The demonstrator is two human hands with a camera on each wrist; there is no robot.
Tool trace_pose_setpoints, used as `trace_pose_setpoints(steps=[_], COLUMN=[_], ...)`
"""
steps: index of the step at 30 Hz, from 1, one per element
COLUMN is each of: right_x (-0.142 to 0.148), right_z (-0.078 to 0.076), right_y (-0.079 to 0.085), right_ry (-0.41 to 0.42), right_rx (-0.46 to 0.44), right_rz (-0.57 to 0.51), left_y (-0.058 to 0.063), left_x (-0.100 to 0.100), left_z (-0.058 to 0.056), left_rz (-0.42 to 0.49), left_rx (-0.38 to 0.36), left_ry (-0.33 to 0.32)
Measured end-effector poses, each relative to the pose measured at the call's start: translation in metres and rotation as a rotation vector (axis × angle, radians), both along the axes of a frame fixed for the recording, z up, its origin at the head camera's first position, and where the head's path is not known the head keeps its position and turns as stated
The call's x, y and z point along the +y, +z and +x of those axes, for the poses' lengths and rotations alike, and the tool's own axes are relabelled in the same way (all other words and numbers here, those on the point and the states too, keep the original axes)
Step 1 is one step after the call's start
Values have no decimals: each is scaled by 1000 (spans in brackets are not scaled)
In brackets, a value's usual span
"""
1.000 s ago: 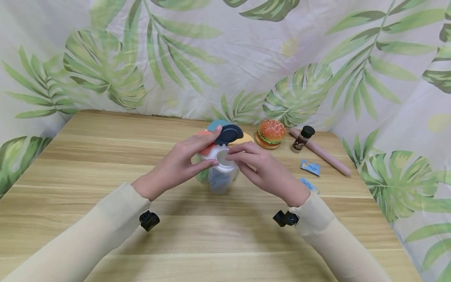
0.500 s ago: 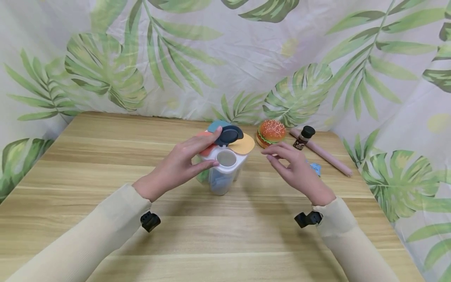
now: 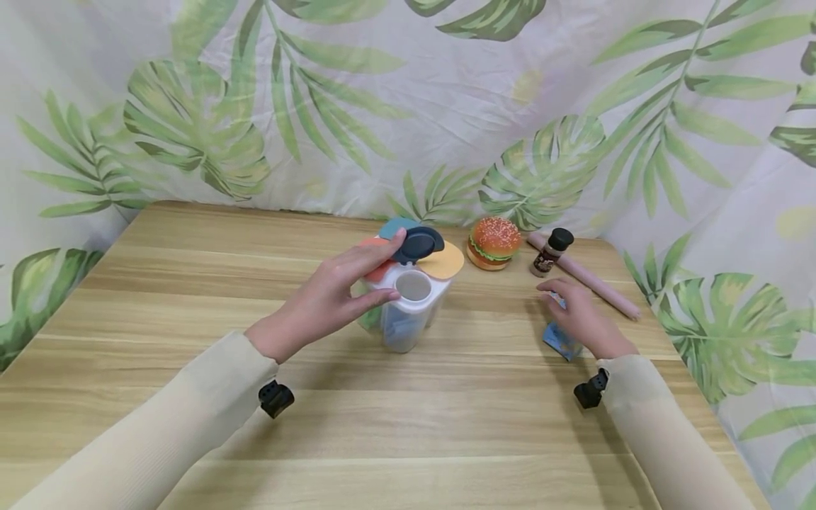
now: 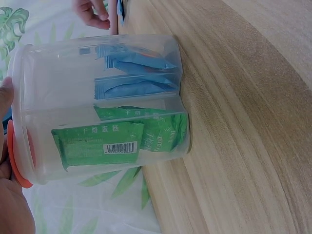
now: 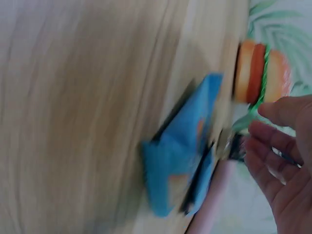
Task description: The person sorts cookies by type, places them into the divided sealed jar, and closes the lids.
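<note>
A clear multi-compartment storage container [image 3: 404, 327] with a white top stands on the table. Its dark flip lid [image 3: 417, 244] is raised above a round opening. My left hand [image 3: 321, 308] spans the top, straight index finger touching this lid and thumb at the white rim. Blue packets [image 4: 136, 87] and green packets [image 4: 100, 144] fill separate compartments in the left wrist view. My right hand [image 3: 583, 319] hovers over a blue packet [image 3: 561, 341], fingers loosely bent and holding nothing. In the right wrist view, a second blue packet [image 5: 201, 187] lies behind the nearer one.
A toy hamburger [image 3: 494, 243] sits right of the container. Beyond my right hand stand a black-capped seasoning bottle [image 3: 551, 253] and a long pinkish stick [image 3: 599, 287] lying diagonally. The leaf-printed cloth [image 3: 357, 106] hangs along the table's back edge.
My right hand has left the container's opening and moved right, over the blue packets. My left hand has stayed at the raised lid and rim.
</note>
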State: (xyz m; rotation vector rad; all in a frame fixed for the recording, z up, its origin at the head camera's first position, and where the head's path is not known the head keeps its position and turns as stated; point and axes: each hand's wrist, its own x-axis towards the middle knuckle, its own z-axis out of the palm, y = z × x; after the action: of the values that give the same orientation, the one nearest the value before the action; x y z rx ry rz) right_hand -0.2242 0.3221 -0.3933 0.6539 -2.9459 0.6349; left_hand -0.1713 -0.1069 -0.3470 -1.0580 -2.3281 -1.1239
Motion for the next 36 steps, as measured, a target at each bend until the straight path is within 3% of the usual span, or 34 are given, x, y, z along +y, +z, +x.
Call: trace_pose_setpoints(steps=[5,14,25,36], right_x=[14,22,22,22], right_z=[-4,-7,-12,-11], right_y=[-4,-8,-5,1], right_ry=[-57,-157,-115,-119], right_rx=[-17,-195,-98,-115], right_rz=[80,220,177,194], left_y=[-1,-1,0,0], left_x=[0,1,-1,0], left_z=[0,0,-1,-1], left_rz=[4,5,6,-2], left_rx=[3,4,3,-17], left_ry=[-1,-11,-7,1])
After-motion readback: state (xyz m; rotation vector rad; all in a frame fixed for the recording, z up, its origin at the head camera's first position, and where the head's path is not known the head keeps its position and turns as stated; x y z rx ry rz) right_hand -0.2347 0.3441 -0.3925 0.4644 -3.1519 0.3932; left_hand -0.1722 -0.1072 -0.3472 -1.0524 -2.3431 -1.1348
